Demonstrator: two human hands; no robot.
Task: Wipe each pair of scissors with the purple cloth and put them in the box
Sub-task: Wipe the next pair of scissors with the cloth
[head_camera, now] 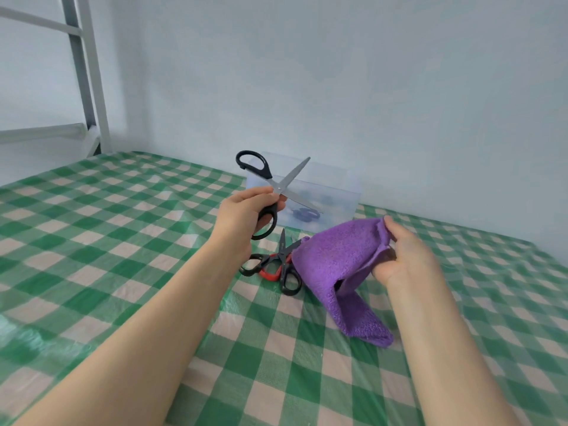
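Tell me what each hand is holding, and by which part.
The left hand grips the black scissors, blades open, by the lower handle loop. The right hand pinches the purple cloth at its upper edge.

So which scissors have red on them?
The red-handled scissors lying on the tablecloth, tangled with a black pair by the purple cloth. The held scissors in the left hand are black-handled.

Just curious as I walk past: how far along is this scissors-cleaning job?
Dark shapes in the clear box look like scissors already stowed. The left hand holds open black scissors, the right hand the purple cloth. At least two pairs wait on the table.
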